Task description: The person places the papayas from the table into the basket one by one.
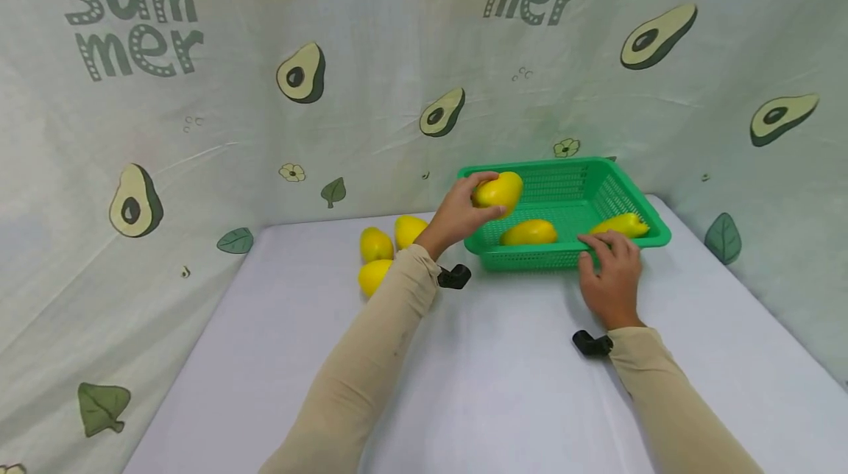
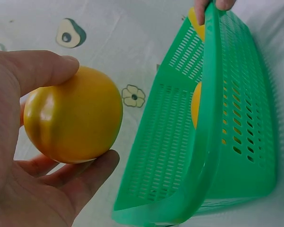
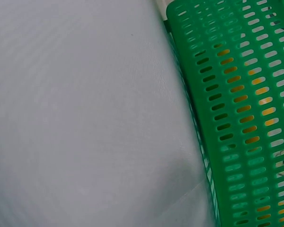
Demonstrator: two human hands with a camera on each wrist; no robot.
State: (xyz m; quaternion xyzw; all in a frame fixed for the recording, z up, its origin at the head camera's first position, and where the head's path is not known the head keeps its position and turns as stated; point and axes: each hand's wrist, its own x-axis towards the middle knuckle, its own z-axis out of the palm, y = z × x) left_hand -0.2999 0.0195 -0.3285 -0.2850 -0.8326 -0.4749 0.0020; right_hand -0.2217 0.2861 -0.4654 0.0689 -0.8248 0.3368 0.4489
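My left hand [image 1: 460, 215] grips a smooth yellow mango [image 1: 500, 193] between thumb and fingers, above the left part of the green basket [image 1: 563, 256]. The left wrist view shows the held mango [image 2: 80, 116] close up, apart from the basket. My right hand [image 1: 612, 279] holds the basket's near rim towards its right end, fingers over the edge and thumb outside. Inside the basket lie another mango [image 1: 530, 232] near the front left and a long yellow fruit [image 1: 621, 225] at the right, partly hidden. The right wrist view shows the basket's slotted wall [image 3: 236, 113] but not the hand.
On the white table [image 1: 278, 334], left of the basket, several yellow mangoes [image 1: 376, 245] sit in a group, partly covered by my left arm. A printed avocado cloth [image 1: 371, 150] hangs behind the table. Each wrist wears a small black camera [image 1: 454, 277].
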